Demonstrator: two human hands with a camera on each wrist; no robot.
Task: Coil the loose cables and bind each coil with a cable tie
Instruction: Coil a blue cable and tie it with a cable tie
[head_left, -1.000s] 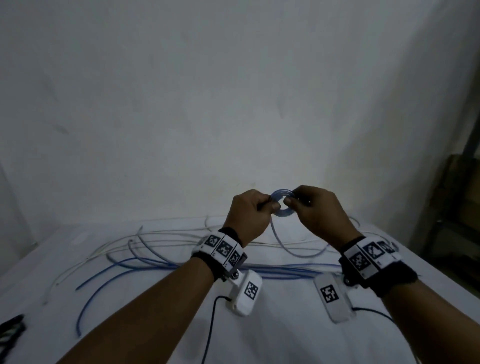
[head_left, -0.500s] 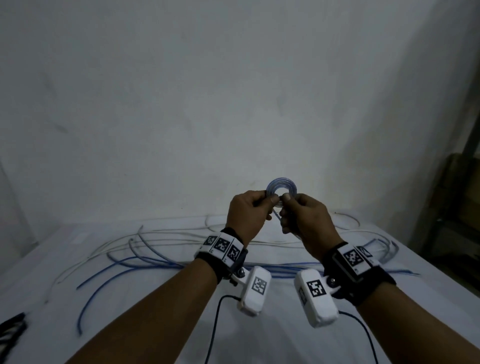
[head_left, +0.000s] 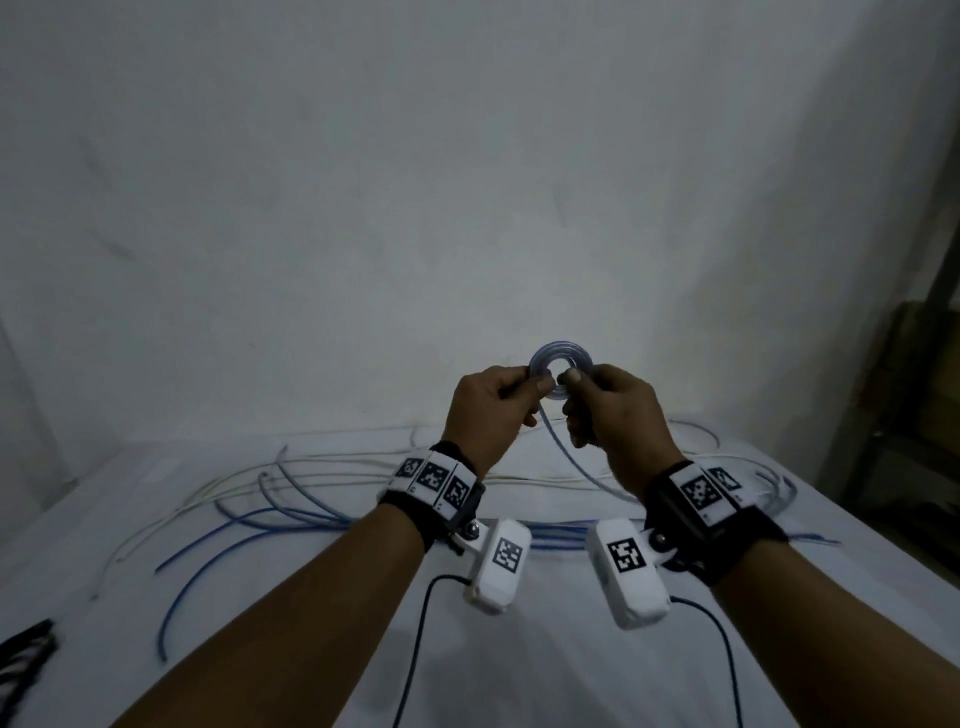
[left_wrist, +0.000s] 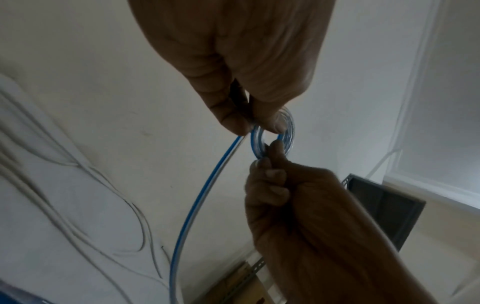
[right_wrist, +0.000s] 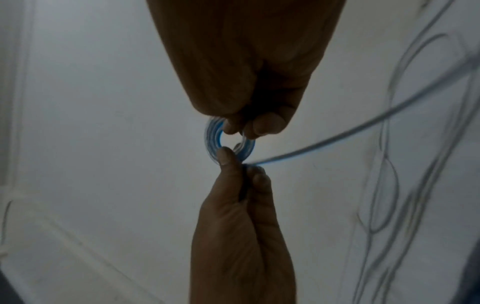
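Note:
A small tight coil of clear-and-blue cable (head_left: 562, 350) is held up in front of the wall, above the white table (head_left: 519, 675). My left hand (head_left: 537, 382) pinches its left side between thumb and fingers. My right hand (head_left: 571, 376) pinches the right side. The left wrist view shows my left hand (left_wrist: 259, 125) gripping the coil (left_wrist: 256, 142) from above, with the right hand (left_wrist: 275, 164) below. In the right wrist view my right hand (right_wrist: 249, 127) holds the coil (right_wrist: 213, 135). The uncoiled tail (head_left: 569, 460) hangs down to the table.
Loose blue cables (head_left: 218, 535) and white cables (head_left: 519, 480) sprawl across the far half of the table. Black cable ties (head_left: 26, 654) lie at the left front edge. A dark shelf (head_left: 924, 415) stands at the right.
Both hands lifted the coil a little and turned it flat toward me. The right hand swung inward, closer to the left, and re-gripped the coil's right side.

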